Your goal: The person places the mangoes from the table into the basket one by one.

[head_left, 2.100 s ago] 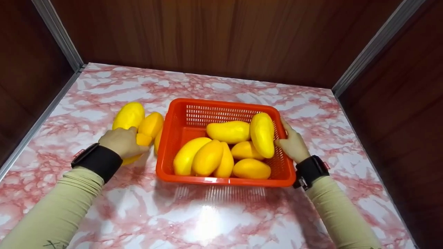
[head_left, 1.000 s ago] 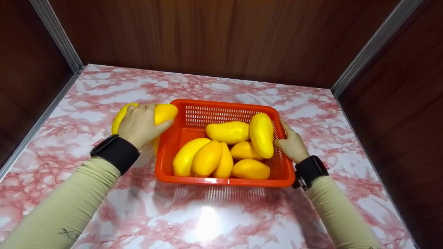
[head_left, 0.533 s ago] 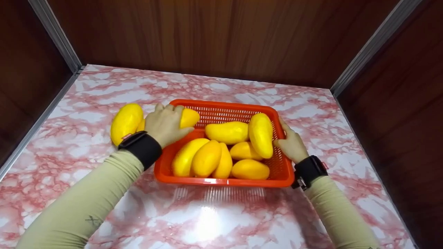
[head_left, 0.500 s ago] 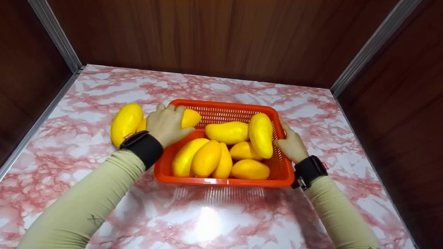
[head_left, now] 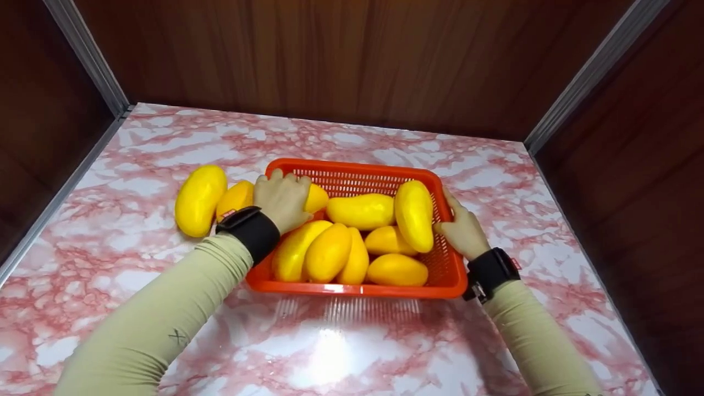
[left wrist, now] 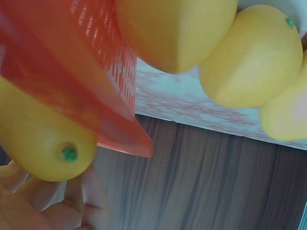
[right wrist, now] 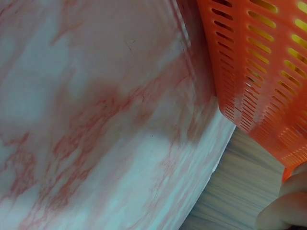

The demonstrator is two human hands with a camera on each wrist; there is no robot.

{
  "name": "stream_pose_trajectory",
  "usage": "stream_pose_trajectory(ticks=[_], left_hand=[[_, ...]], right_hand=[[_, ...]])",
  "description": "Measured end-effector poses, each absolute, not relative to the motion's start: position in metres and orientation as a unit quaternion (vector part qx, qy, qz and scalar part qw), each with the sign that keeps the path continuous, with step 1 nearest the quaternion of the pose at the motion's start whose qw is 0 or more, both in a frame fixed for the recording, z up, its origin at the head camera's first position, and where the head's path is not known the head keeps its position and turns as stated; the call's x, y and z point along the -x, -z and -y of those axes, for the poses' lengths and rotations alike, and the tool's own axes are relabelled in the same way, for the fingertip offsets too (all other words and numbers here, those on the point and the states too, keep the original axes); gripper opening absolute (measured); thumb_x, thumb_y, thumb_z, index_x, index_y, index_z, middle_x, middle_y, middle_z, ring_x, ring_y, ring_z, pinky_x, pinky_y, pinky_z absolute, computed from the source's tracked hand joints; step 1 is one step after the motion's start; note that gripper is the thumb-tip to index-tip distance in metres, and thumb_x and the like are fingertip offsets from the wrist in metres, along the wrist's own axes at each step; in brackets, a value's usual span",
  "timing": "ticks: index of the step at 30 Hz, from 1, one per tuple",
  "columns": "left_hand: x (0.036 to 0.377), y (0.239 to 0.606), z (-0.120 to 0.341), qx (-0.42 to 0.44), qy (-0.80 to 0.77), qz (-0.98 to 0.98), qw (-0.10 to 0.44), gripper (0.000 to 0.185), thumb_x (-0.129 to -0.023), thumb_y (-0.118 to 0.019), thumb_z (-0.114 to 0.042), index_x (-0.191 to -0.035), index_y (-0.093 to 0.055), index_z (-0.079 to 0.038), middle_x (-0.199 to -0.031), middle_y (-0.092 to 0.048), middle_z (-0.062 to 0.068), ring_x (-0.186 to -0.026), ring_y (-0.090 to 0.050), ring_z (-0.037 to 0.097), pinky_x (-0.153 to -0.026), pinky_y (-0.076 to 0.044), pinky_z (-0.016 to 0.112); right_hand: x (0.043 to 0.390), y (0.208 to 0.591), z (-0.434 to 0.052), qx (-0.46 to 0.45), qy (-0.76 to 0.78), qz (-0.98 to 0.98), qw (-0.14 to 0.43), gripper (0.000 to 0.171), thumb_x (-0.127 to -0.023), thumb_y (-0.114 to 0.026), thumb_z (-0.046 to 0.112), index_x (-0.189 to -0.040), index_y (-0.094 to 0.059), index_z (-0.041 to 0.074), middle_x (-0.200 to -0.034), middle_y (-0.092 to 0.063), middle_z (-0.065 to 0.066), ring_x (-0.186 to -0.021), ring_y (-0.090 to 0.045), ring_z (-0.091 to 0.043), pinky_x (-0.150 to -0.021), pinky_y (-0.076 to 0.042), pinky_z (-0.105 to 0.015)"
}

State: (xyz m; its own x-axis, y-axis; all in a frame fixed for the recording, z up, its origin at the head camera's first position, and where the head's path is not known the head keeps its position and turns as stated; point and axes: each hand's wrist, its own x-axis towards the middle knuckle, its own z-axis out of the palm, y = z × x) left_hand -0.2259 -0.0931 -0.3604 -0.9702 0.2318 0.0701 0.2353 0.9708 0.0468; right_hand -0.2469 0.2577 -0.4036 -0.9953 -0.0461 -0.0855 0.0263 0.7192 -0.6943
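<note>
An orange-red plastic basket (head_left: 352, 290) with slotted walls holds several yellow mangoes (head_left: 329, 254). My left hand (head_left: 281, 201) reaches over its back left part, fingers round a mango (head_left: 317, 198) whose end shows beside the long mango (head_left: 360, 212). In the left wrist view, the held mango (left wrist: 45, 136) has a green stem nub, and fingers curl against its underside. My right hand (head_left: 465, 228) grips the basket's right rim, thumb inside and fingers outside. Only part of the right hand (right wrist: 288, 206) appears at the slotted wall in the right wrist view.
Left of the basket, a large yellow mango (head_left: 201, 201) and a more orange one (head_left: 235, 199) lie on the marbled pink-and-white table (head_left: 264, 341). Three mangoes show beyond the basket in the left wrist view. Dark wood panels (head_left: 352, 66) enclose the table's back and sides.
From the mangoes on the left of the table, my left hand has picked one up and carried it right, over the rim into the basket. My right hand has stayed on the right rim.
</note>
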Motion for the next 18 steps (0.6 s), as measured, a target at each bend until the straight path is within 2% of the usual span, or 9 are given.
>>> stream_pose_trajectory(ticks=[12, 18], left_hand=[[0.233, 0.36, 0.084, 0.134, 0.018, 0.991, 0.018, 0.051, -0.089, -0.068, -0.035, -0.13, -0.059, -0.006, -0.122, -0.065, 0.021, -0.112, -0.056, 0.041, -0.091, -0.044, 0.055], [0.238, 0.357, 0.076, 0.132, 0.013, 0.991, 0.001, 0.048, -0.088, -0.068, -0.026, -0.131, -0.058, -0.005, -0.124, -0.065, 0.022, -0.114, -0.058, 0.041, -0.093, -0.045, 0.055]], right_hand=[[0.248, 0.405, -0.257, 0.003, 0.376, -0.925, 0.049, 0.092, -0.079, -0.058, 0.006, -0.16, -0.018, 0.024, -0.134, -0.055, -0.03, -0.101, -0.063, -0.035, -0.084, -0.055, -0.041], [0.248, 0.404, -0.257, 0.002, 0.365, -0.93, 0.047, 0.091, -0.08, -0.059, 0.007, -0.16, -0.018, 0.025, -0.133, -0.056, -0.028, -0.1, -0.061, -0.034, -0.085, -0.053, -0.04]])
